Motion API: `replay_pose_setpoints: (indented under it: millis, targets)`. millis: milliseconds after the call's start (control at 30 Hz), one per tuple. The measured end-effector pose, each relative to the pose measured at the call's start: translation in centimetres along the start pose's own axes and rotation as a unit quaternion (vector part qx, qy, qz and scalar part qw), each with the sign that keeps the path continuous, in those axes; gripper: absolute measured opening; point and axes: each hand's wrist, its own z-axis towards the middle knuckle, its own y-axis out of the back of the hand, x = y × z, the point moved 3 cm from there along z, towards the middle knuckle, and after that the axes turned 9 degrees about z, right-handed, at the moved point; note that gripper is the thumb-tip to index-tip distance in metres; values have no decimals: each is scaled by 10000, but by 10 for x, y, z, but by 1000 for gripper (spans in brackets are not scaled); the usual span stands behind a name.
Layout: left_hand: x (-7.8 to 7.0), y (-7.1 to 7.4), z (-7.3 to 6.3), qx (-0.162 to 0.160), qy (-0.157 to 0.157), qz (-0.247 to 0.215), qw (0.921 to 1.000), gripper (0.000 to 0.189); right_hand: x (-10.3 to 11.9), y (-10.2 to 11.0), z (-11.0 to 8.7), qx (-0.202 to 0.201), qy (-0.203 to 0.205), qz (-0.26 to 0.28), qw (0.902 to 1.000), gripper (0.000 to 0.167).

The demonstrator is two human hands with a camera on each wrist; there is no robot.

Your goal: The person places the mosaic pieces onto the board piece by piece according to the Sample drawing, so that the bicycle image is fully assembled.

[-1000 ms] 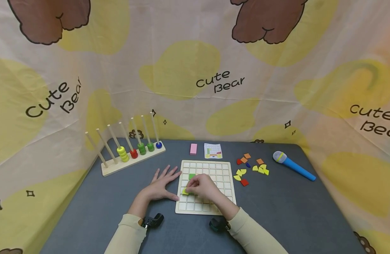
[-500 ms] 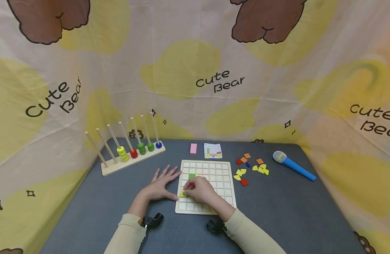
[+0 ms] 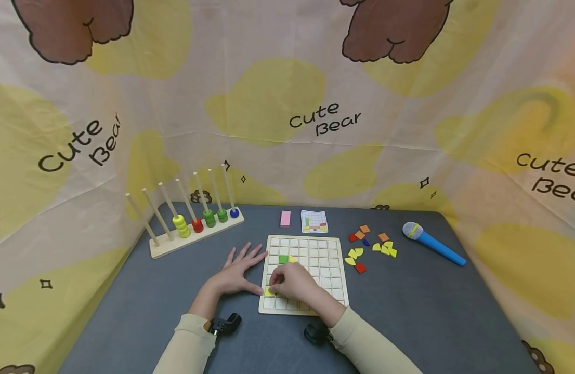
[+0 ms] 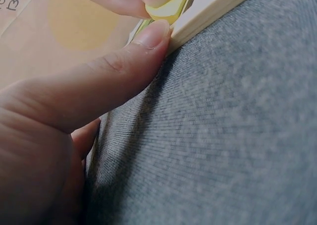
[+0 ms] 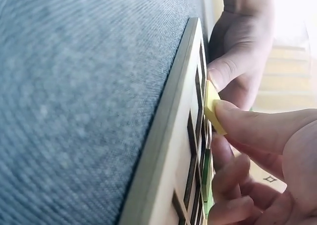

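Note:
A pale wooden grid board (image 3: 325,271) lies in front of me in the head view. My right hand (image 3: 296,282) pinches a small yellow tile (image 3: 269,291) between thumb and fingers over the board's left column, near its lower left corner. In the right wrist view the yellow tile (image 5: 213,108) stands tilted against the grid. My left hand (image 3: 235,275) rests beside the board with its fingers spread, its thumb (image 4: 148,39) at the board's left edge, close to the tile. A green tile (image 3: 283,259) and another yellow tile (image 3: 292,258) sit in cells higher up.
Loose yellow, orange, red and blue pieces (image 3: 384,250) lie right of the board, with a blue toy microphone (image 3: 437,248) beyond. Behind the board are a pink block (image 3: 285,219) and a pattern card (image 3: 314,222). A peg stand with coloured rings (image 3: 196,236) stands at the back left.
My right hand has moved the yellow tile slightly toward me and left, down the board's left column. The left hand has stayed in place.

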Motion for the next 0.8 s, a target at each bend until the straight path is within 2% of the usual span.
replay_pose_setpoints:
  millis: [367,600,800]
  targets:
    - [0,1,1,10,-1,5,10000,108,2,6,-2,-152,38,-179,9997,11]
    - [-1,1,1,31,34,-19,10000,108,1,28,-5,-390,-210,105,9990,10]
    - [0,0,1,65,160,25,9998,109,-6,49,-9,-658,-211,299,9972,14]
